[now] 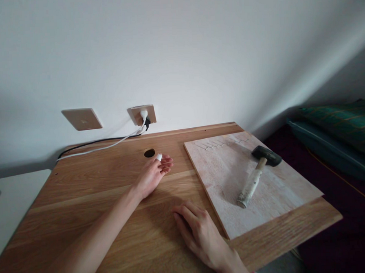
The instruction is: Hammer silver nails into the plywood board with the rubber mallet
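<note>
My left hand [150,175] is over the wooden tabletop beside the round cable hole. A small white piece [159,157] sits at its thumb and index fingertips, its kind too small to make out; the other fingers are loosely curled. Nearer to me, my right hand [202,233] rests on the tabletop with its fingers bent and drawn together, and nothing shows in them. Just right of it lies a flat pale board [215,183] with a zigzag joint line near its far edge. On the board is a mallet [250,186] with a black head and a worn white-wrapped handle, touched by neither hand.
A round cable hole [149,153] pierces the wooden tabletop [96,181]. White and black cords run along its back edge to a wall socket [150,111]. Left of that is another wall plate [83,119]. A white surface [17,194] adjoins at left; green bedding [343,120] lies at right.
</note>
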The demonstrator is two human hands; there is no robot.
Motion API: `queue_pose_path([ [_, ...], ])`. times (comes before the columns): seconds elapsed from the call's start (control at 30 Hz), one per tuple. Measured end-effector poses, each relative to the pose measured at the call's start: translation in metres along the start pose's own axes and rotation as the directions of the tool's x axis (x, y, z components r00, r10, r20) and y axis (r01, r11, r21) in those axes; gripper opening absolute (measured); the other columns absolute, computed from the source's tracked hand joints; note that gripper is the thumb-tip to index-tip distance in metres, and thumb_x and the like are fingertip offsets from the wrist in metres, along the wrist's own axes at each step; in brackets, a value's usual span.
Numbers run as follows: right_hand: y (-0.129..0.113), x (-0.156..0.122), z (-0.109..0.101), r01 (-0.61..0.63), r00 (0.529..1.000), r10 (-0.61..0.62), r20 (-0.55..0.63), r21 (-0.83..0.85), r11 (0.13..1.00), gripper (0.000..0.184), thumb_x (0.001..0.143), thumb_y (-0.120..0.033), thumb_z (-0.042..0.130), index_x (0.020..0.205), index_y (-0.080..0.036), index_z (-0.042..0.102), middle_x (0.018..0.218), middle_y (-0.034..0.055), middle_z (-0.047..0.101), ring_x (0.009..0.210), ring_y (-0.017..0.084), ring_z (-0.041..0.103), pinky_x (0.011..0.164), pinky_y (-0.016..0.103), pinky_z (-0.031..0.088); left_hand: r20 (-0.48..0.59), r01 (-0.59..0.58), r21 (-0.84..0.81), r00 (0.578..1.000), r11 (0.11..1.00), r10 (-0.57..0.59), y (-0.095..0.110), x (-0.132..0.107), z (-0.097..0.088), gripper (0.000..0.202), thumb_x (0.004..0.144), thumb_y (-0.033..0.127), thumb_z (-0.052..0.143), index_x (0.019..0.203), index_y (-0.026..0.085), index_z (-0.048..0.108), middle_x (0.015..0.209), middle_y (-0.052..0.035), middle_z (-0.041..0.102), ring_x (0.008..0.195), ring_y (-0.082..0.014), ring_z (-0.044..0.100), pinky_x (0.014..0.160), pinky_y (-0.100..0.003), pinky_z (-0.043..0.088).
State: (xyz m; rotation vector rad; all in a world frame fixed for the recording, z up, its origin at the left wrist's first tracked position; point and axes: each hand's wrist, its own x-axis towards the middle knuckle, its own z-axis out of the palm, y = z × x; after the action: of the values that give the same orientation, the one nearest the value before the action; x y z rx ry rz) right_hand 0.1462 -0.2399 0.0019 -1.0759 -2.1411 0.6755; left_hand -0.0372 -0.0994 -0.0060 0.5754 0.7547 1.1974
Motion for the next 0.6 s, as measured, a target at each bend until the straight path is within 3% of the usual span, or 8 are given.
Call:
queue_pose_path([
  [0.3,0.0003,0.0011,-0.0008,0.002,1.000,-0.002,0.003,-0.010,1.000,0.020,0.111,-0.016,0.048,0.114,-0.022,0.067,0.100,0.0072,0.072,0.089,0.023,0.071,0.079,0.033,0.057,-0.064,0.029,-0.046,0.997,0.999,-0.032,0.0040,-0.0035,0.0078,0.028,0.102,0.029,0.070,0.081,0.010,0.075,0.085,-0.0109,0.076,0.076,-0.0148,0.070,0.074,-0.025,0.055],
  [0.6,0.0006,-0.0001,-0.0006,0.011,1.000,-0.011,0.004,-0.002,1.000,0.020,0.111,-0.017,0.048,0.116,-0.022,0.066,0.103,0.0074,0.072,0.090,0.023,0.071,0.080,0.033,0.057,-0.080,0.041,-0.049,0.996,0.998,-0.045,0.0062,-0.0038,0.0108,0.028,0.102,0.024,0.068,0.079,0.010,0.075,0.081,-0.0101,0.075,0.074,-0.0152,0.070,0.072,-0.025,0.055],
])
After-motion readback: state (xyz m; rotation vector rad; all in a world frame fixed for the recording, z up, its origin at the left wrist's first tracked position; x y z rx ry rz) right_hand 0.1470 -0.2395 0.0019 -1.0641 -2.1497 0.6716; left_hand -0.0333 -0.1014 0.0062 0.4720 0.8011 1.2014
